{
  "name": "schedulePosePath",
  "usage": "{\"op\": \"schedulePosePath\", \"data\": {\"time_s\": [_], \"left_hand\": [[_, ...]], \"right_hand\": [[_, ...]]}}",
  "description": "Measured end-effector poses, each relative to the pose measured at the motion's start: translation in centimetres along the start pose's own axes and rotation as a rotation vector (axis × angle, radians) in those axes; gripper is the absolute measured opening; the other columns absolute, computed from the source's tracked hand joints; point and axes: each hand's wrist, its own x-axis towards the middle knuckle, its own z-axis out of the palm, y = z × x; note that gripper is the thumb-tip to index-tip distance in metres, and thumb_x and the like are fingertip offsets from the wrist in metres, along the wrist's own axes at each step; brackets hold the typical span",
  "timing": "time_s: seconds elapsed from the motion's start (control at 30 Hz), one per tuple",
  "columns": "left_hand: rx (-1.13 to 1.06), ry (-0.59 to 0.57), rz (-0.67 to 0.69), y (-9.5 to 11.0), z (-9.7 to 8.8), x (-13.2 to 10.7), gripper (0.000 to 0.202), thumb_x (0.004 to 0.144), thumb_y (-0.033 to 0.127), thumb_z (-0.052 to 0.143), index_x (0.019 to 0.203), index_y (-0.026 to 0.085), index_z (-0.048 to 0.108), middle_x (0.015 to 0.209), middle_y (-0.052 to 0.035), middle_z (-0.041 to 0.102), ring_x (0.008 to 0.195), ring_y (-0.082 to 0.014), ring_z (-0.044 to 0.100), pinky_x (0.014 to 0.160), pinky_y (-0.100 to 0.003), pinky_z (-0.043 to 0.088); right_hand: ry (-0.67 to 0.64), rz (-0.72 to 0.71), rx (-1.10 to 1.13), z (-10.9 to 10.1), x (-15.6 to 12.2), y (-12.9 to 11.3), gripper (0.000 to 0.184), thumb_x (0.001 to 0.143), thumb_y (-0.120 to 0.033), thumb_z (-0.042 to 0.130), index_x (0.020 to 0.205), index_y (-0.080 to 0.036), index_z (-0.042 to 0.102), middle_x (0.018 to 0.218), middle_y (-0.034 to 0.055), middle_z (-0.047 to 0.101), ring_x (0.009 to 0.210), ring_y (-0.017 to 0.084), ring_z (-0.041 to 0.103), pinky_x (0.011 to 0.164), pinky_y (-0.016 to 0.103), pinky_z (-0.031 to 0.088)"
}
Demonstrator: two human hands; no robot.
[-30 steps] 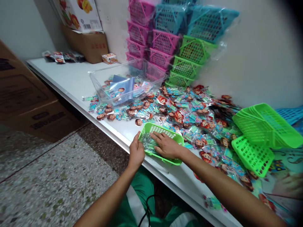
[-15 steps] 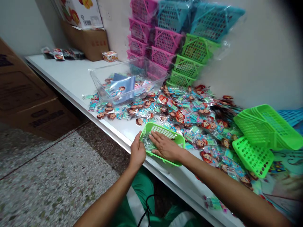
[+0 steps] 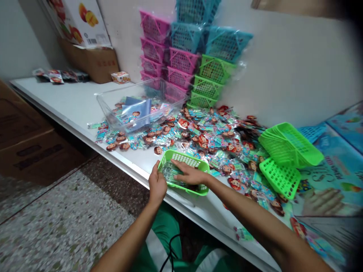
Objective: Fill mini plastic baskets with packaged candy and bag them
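Observation:
A small green plastic basket (image 3: 198, 163) sits at the near edge of the white table (image 3: 76, 102), with clear-wrapped packets (image 3: 170, 170) inside. My left hand (image 3: 157, 185) grips the basket's left end. My right hand (image 3: 188, 175) lies flat inside the basket, fingers spread on the packets. Just beyond the basket a wide heap of small cartoon-face packets (image 3: 210, 138) covers the table.
A clear plastic tub (image 3: 113, 109) stands at the heap's left. Pink, blue and green baskets (image 3: 184, 60) are stacked against the wall. Nested green baskets (image 3: 286, 143) lie to the right by printed boxes (image 3: 334, 177). Cardboard cartons (image 3: 93, 60) sit at the back left; more stand on the floor.
The view has shifted, so everything sits further left and lower in the picture. My hands have stayed on the green basket, the right one pressing the packets inside.

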Motion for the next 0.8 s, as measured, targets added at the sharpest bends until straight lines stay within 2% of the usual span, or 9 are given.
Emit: {"op": "schedulePosePath", "data": {"time_s": [0.13, 0.2, 0.23, 0.4, 0.47, 0.57, 0.6, 0.67, 0.8], "left_hand": [[0.008, 0.032, 0.013, 0.0, -0.2, 0.0, 0.049, 0.076, 0.011, 0.043, 0.124, 0.01, 0.054, 0.12, -0.0132, 0.062, 0.111, -0.0237, 0.056, 0.1, -0.038, 0.04], [0.021, 0.052, 0.007, -0.2, -0.7, 0.4, 0.05, 0.076, 0.014, 0.044, 0.124, 0.01, 0.055, 0.109, -0.012, 0.066, 0.1, -0.0233, 0.061, 0.094, -0.038, 0.044], [0.03, 0.065, 0.001, -0.3, -1.1, 0.7, 0.05, 0.075, 0.015, 0.045, 0.124, 0.01, 0.054, 0.103, -0.0111, 0.067, 0.093, -0.0229, 0.062, 0.09, -0.039, 0.046], [0.085, 0.169, -0.012, -1.0, -2.8, 2.9, 0.054, 0.073, 0.017, 0.044, 0.126, 0.011, 0.054, 0.092, -0.0083, 0.067, 0.074, -0.0191, 0.061, 0.08, -0.038, 0.05], [0.113, 0.191, -0.006, -1.0, -3.0, 3.3, 0.053, 0.074, 0.019, 0.044, 0.125, 0.012, 0.054, 0.095, -0.0094, 0.067, 0.077, -0.0205, 0.062, 0.081, -0.04, 0.049], [0.156, 0.203, 0.03, -1.0, -3.0, 3.3, 0.053, 0.077, 0.024, 0.045, 0.128, 0.012, 0.052, 0.111, -0.013, 0.064, 0.098, -0.0252, 0.059, 0.092, -0.043, 0.043], [0.167, 0.201, 0.044, -1.1, -2.9, 3.2, 0.052, 0.078, 0.025, 0.045, 0.128, 0.012, 0.051, 0.115, -0.0133, 0.062, 0.104, -0.0257, 0.057, 0.096, -0.043, 0.041], [0.181, 0.175, 0.067, -1.3, -2.9, 3.4, 0.05, 0.078, 0.023, 0.044, 0.126, 0.013, 0.052, 0.117, -0.0125, 0.062, 0.106, -0.0251, 0.057, 0.097, -0.041, 0.041], [0.207, 0.143, 0.086, -0.4, -2.6, 4.1, 0.046, 0.08, 0.023, 0.044, 0.123, 0.013, 0.054, 0.114, -0.0126, 0.062, 0.105, -0.0254, 0.057, 0.097, -0.042, 0.041]], "right_hand": [[0.488, -0.023, 0.11, -1.3, -1.3, -1.3, 0.038, 0.094, -0.037, 0.037, 0.125, -0.022, 0.054, 0.124, 0.0072, 0.06, 0.117, 0.017, 0.052, 0.102, 0.036, 0.039], [0.694, -0.027, 0.036, -2.0, -3.3, -1.2, 0.033, 0.094, -0.034, 0.038, 0.116, -0.022, 0.059, 0.112, 0.0061, 0.066, 0.107, 0.017, 0.057, 0.096, 0.034, 0.043], [0.74, 0.019, -0.025, -2.4, -4.5, -0.7, 0.032, 0.094, -0.033, 0.038, 0.116, -0.022, 0.058, 0.11, 0.0058, 0.066, 0.104, 0.016, 0.058, 0.093, 0.033, 0.044], [0.624, 0.371, -0.301, -3.8, -9.7, 5.7, 0.034, 0.092, -0.03, 0.038, 0.116, -0.017, 0.059, 0.109, 0.0111, 0.066, 0.103, 0.022, 0.058, 0.088, 0.036, 0.045], [0.581, 0.376, -0.313, -3.5, -9.7, 8.2, 0.04, 0.087, -0.035, 0.049, 0.122, -0.015, 0.056, 0.117, 0.0142, 0.062, 0.109, 0.026, 0.055, 0.091, 0.039, 0.042], [0.463, 0.334, -0.399, -2.5, -8.2, 10.2, 0.064, 0.078, -0.045, 0.062, 0.134, -0.017, 0.045, 0.139, 0.0138, 0.046, 0.124, 0.03, 0.042, 0.099, 0.043, 0.035], [0.423, 0.324, -0.438, -2.1, -7.8, 10.4, 0.064, 0.079, -0.046, 0.06, 0.134, -0.018, 0.045, 0.141, 0.013, 0.043, 0.126, 0.03, 0.04, 0.101, 0.044, 0.032], [0.37, 0.316, -0.502, -1.5, -7.8, 10.6, 0.047, 0.087, -0.042, 0.05, 0.129, -0.019, 0.051, 0.137, 0.0122, 0.048, 0.124, 0.029, 0.042, 0.102, 0.046, 0.029], [0.383, 0.303, -0.533, -1.2, -10.4, 10.6, 0.031, 0.094, -0.024, 0.038, 0.113, -0.019, 0.062, 0.128, 0.0106, 0.057, 0.12, 0.026, 0.045, 0.105, 0.046, 0.023]]}}
